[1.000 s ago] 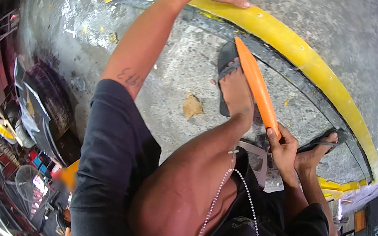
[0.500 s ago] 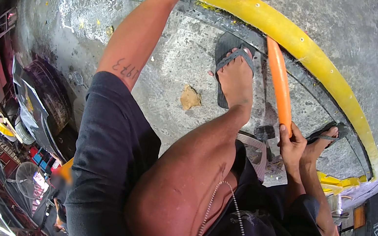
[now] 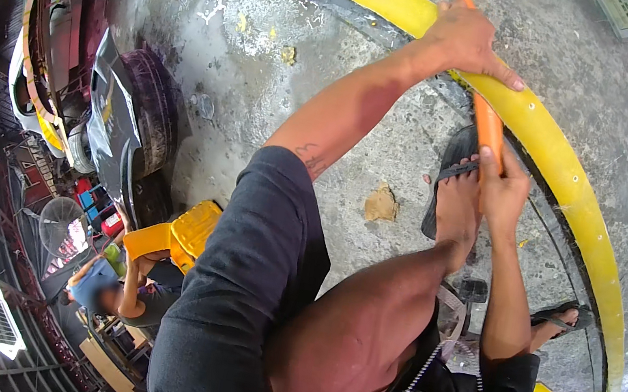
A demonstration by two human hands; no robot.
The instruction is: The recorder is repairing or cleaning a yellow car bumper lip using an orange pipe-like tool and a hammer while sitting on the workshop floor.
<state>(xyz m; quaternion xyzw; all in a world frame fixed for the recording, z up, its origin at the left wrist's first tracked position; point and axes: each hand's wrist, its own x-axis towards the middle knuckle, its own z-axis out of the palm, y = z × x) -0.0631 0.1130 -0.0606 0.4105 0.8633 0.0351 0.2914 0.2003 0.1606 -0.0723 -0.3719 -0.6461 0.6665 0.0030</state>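
Observation:
A long curved yellow strip (image 3: pixel 575 178), with small fastener dots along it, arcs over the concrete floor. A dark band (image 3: pixel 551 202) runs along its inner edge. My left hand (image 3: pixel 463 41) lies across the strip, its thumb along the top and its fingers curled over the far edge. My right hand (image 3: pixel 505 189) is closed round a long orange tapered bar (image 3: pixel 488 123), thumb stretched along it. The bar passes under the strip, and its tip shows beyond the far edge beside my left fingers. The middle of the bar is hidden by the strip and my left hand.
My feet in black flip-flops (image 3: pixel 455 149) stand inside the curve. A brown flat scrap (image 3: pixel 382 203) lies on the floor. At the left are a dark body panel (image 3: pixel 114 119), a tyre (image 3: pixel 153 109), a fan (image 3: pixel 67 227) and a person (image 3: pixel 142 296) beside a yellow piece (image 3: pixel 195 233).
My left hand has moved right along the strip, its thumb now on the strip's middle. The orange bar has slid farther under the strip, my right hand moving up with it. The view has shifted.

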